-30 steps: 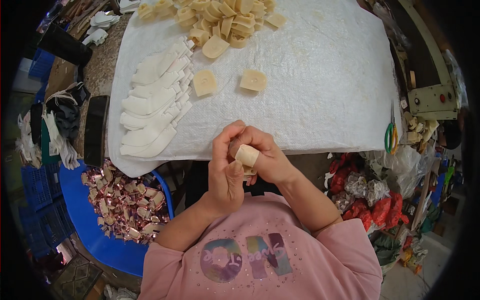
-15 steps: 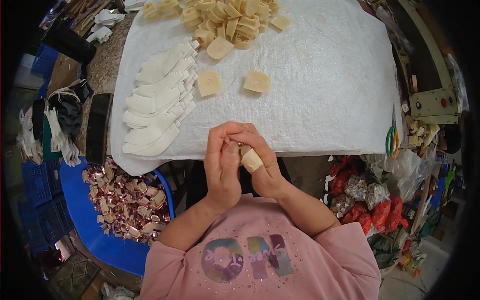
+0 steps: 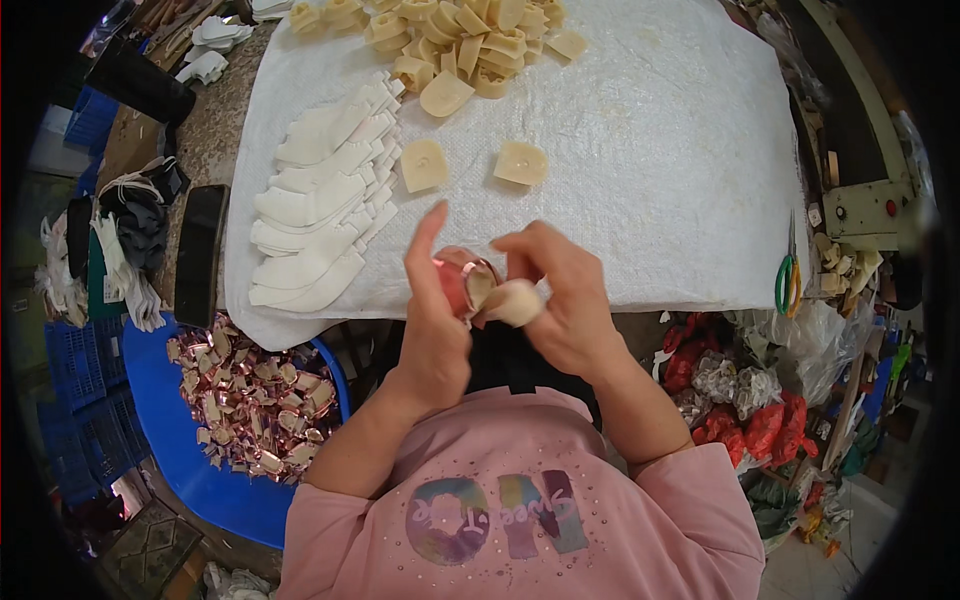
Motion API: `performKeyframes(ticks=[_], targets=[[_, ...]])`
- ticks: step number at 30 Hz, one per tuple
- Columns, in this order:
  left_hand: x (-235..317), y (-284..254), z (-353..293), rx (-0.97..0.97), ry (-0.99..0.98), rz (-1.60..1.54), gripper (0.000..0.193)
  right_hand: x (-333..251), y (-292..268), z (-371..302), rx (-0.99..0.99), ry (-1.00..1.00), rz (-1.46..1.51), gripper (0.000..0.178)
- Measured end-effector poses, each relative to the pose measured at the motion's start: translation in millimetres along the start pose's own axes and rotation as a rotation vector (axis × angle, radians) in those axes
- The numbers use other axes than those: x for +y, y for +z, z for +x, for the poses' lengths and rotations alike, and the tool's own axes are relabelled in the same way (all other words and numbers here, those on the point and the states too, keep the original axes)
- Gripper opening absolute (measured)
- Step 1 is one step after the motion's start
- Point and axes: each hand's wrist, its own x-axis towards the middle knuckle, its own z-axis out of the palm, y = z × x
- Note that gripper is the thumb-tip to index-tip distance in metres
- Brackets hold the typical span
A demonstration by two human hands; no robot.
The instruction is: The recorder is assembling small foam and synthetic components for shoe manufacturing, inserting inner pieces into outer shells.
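My left hand (image 3: 435, 320) is closed around a small shoe heel (image 3: 468, 284) with a shiny pink metallic cover and a beige inner side. Its index finger points up, away from the piece. Beside it, my right hand (image 3: 570, 290) has its fingers bent and apart from the thumb. A cream wrap (image 3: 518, 303) covers that thumb, which reaches the heel's edge. Motion blurs the thumb, and part of the heel is hidden by my fingers. Beyond my hands, two beige heel blocks, a left one (image 3: 424, 165) and a right one (image 3: 521, 163), lie on the white woven sheet (image 3: 660, 200).
Several white curved strips (image 3: 310, 205) overlap at the left. More beige blocks (image 3: 470, 40) are heaped at the far side. Shiny pink pieces fill a blue basin (image 3: 225, 510) at lower left. A dark phone (image 3: 203, 240) and scissors (image 3: 788, 283) lie at opposite table edges.
My hands were pressed together around the piece. They have parted, the right moving right and its fingers lifting off. The pink metallic heel now shows in my left hand.
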Motion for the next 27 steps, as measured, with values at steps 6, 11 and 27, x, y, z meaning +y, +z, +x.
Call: performKeyframes(ticks=[6, 11, 27], targets=[[-15.8, 3.6, 0.9, 0.022, 0.276, 0.116, 0.071, 6.7, 3.8, -0.4, -0.009, 0.14, 0.351, 0.025], [-4.9, -0.8, 1.7, 0.034, 0.007, -0.084, 0.044, 15.4, 9.8, -2.7, 0.062, 0.232, 0.789, 0.021], [10.0, -2.1, 9.5, 0.035, 0.268, 0.529, 0.042, 25.4, 8.0, -4.6, -0.021, 0.23, 0.655, 0.013]])
